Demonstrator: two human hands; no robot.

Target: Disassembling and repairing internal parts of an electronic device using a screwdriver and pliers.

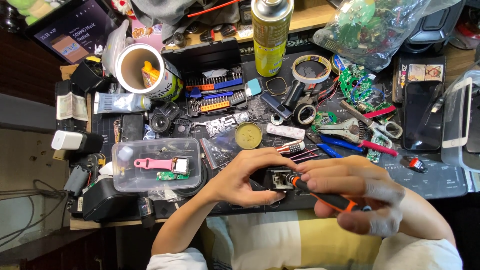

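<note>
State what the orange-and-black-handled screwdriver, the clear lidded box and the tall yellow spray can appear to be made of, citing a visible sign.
Orange-and-black-handled screwdriver, in the right hand: handle probably matt plastic or rubber; the tip is hidden.
Clear lidded box: transparent glossy plastic; contents show through.
Tall yellow spray can: likely painted metal, with a silvery domed top.

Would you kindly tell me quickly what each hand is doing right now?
Left hand: closed on a small black electronic part.
Right hand: closed on an orange-and-black screwdriver, tip at the part.

Yellow spray can (pixel 271 35), tape roll (pixel 311 68)
</note>
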